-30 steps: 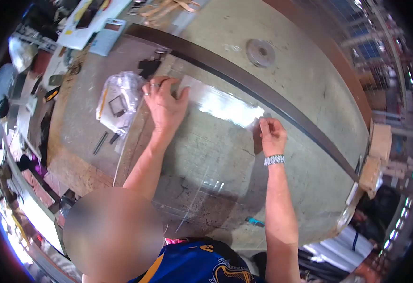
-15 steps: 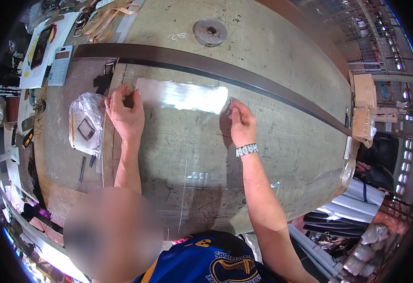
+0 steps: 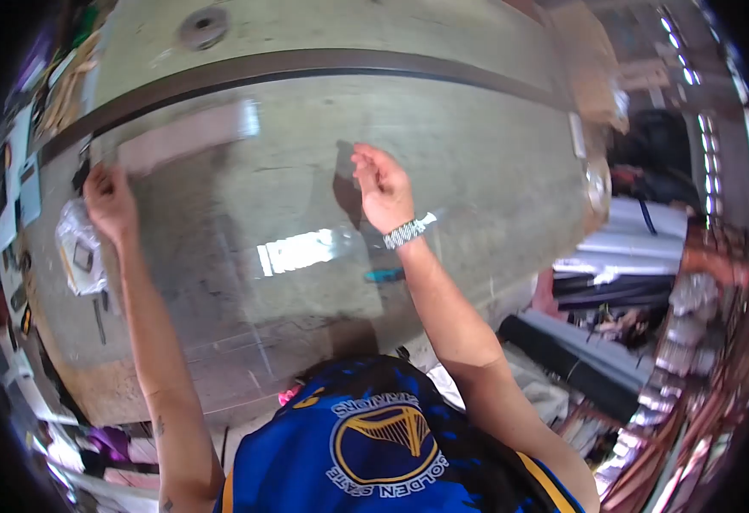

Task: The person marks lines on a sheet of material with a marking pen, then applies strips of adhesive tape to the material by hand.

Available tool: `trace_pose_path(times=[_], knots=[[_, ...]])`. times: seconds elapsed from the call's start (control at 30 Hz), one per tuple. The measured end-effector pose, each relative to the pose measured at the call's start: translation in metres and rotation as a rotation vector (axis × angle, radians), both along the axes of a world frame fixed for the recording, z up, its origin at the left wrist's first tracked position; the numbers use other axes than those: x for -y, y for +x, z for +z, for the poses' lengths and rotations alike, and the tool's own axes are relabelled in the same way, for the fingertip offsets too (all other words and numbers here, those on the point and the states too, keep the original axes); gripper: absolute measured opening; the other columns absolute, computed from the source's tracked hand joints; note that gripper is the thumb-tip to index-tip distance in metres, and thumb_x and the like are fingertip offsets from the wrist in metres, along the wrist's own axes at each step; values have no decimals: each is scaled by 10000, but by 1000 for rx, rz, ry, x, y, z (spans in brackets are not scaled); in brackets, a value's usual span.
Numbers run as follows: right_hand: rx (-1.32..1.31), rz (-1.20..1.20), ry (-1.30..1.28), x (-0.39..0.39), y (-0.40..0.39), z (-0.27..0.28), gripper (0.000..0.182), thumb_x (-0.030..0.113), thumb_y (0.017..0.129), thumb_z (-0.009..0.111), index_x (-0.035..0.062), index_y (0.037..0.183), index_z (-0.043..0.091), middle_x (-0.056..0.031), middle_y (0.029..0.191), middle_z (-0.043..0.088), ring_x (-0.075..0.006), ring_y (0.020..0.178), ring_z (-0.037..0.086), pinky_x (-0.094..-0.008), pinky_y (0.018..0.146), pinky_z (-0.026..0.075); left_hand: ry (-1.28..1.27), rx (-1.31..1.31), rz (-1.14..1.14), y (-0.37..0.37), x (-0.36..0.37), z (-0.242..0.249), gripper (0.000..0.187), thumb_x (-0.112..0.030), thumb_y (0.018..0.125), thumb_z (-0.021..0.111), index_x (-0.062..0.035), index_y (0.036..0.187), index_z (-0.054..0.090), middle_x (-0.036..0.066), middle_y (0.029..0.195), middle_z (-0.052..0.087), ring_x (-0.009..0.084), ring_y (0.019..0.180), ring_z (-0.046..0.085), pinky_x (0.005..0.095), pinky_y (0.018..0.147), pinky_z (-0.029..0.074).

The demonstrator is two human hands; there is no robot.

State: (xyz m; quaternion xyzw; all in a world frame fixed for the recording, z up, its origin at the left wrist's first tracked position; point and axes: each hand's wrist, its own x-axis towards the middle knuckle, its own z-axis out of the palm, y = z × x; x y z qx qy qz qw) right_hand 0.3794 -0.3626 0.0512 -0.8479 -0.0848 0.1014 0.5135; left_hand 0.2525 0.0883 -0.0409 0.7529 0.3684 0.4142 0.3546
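A pale, thin strip (image 3: 186,139) lies on the worktable in front of a long dark bar (image 3: 306,64). Close to the strip's left end is my left hand (image 3: 111,203), its fingers bent and blurred; whether they touch or hold anything cannot be made out. My right hand (image 3: 384,190), with a patterned band at the wrist, hovers over the table well to the right of the strip. Its fingers are loosely bent and somewhat apart, with nothing visible in them. A clear plastic bag (image 3: 79,248) with a buckle-like frame inside sits beside my left wrist.
The worktable (image 3: 477,145) has a bright reflection near its middle. A grey roll (image 3: 203,28) rests beyond the bar. A calculator (image 3: 29,192) and straps (image 3: 71,81) are at the left. A small teal item (image 3: 383,275) lies under my right forearm. Rolled material (image 3: 639,227) is stacked at the right.
The view has turned, shifting the table leftward in the picture. My right hand has moved away from the strip's right end, toward the right. The left hand stays near the strip's left end.
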Motion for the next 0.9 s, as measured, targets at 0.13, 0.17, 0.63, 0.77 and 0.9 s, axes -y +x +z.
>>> trace_pose_path(times=[0.13, 0.17, 0.63, 0.77, 0.9], knots=[[343, -61, -160, 136, -42, 17, 246, 116, 1037, 641, 9, 1250, 700, -114, 1077, 747, -171, 885, 689, -288, 760, 549, -60, -44, -83, -24, 7, -9, 474, -232, 983, 781, 53, 1324, 614, 151, 1222, 697, 209, 1113, 668, 312, 939, 545], [321, -153, -187, 167, -52, 21, 217, 111, 1026, 639, 8, 1204, 706, -138, 1029, 729, -227, 863, 696, -329, 754, 553, 55, -127, -74, -26, 48, 20, 451, -241, 981, 781, 34, 1308, 639, 147, 1213, 709, 228, 1137, 667, 338, 964, 542], [111, -491, 46, 376, -20, -31, 277, 180, 1038, 658, 2, 1246, 702, -33, 954, 750, -96, 831, 672, -271, 759, 550, 261, -172, -1102, 80, 548, 125, 372, -193, 826, 833, -40, 1140, 708, 155, 1313, 667, 365, 1211, 613, 473, 1008, 498], [-320, -451, 439, 392, -19, -44, 294, 246, 1043, 669, 12, 1218, 698, -57, 1028, 761, -145, 817, 717, -300, 766, 593, 384, -369, -1136, 139, 626, 91, 394, -254, 837, 826, -45, 1153, 720, 170, 1219, 703, 370, 1202, 618, 470, 1019, 489], [-755, -431, 660, 415, 3, -26, 556, 527, 1039, 613, 3, 1219, 660, -112, 1115, 753, -222, 959, 735, -369, 847, 601, -30, -740, -1351, 159, 643, 122, 265, -252, 893, 779, -48, 1061, 760, 161, 977, 755, 336, 992, 700, 432, 909, 534]])
